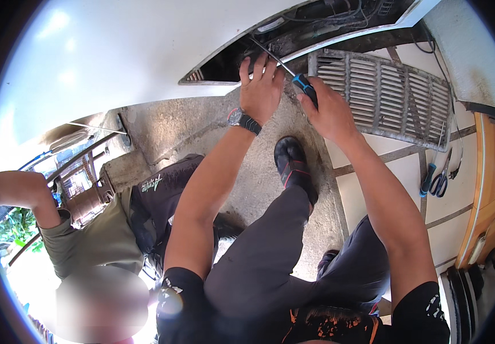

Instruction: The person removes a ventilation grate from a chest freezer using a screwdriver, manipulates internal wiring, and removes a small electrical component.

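Observation:
My right hand (330, 112) is closed round the black and blue handle of a screwdriver (303, 86). Its metal shaft points up and left into a dark opening (328, 26) along the lower edge of a large white panel (121, 51). Beside the shaft, my left hand (262, 92) rests at the opening's edge with fingers stretched out and apart; a watch is on that wrist. Dark parts and cables sit inside the opening. What the screwdriver tip and left fingertips touch is too dark to tell.
A dirty slatted vent grille (394, 94) lies on the tiled floor to the right. Near it are a second screwdriver (428, 180), scissors (441, 182) and a cable with a plug (455, 166). Another person (95, 241) is close on the left. A wooden cabinet (488, 183) stands far right.

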`<state>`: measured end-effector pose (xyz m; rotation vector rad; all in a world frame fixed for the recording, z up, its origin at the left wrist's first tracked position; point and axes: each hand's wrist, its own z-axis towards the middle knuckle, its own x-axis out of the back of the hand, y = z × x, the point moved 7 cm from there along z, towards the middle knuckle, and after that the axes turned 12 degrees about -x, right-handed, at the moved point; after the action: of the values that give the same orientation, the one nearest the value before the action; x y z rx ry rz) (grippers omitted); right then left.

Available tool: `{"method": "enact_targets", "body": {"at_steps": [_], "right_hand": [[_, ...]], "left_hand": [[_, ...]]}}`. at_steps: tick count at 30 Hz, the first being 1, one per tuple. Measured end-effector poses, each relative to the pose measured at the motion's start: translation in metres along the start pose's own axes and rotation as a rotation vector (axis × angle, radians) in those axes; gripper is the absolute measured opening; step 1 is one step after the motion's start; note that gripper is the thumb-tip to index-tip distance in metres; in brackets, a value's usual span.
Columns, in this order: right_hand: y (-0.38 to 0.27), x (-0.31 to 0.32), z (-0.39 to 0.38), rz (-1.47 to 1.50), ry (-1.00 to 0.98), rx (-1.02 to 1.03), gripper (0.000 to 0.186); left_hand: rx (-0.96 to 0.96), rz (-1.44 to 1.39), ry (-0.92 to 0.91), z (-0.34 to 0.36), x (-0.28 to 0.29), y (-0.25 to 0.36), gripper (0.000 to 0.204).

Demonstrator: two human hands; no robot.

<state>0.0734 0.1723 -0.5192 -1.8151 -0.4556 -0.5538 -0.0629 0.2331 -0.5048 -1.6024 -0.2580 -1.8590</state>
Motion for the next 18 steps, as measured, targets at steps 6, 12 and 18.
{"method": "enact_targets", "body": {"at_steps": [6,12,18], "right_hand": [[-0.008,0.002,0.004,0.075,0.005,-0.018,0.042],[-0.022,-0.014,0.012,0.065,0.041,0.043,0.037],[-0.017,-0.026,0.022,0.151,0.034,-0.013,0.038]], "left_hand": [[0.157,-0.163,0.104,0.006,-0.009,-0.015,0.029],[0.789,-0.956,0.406,-0.034,-0.041,-0.064,0.032],[1.089,-1.375,0.657,-0.043,-0.059,-0.090,0.031]]}}
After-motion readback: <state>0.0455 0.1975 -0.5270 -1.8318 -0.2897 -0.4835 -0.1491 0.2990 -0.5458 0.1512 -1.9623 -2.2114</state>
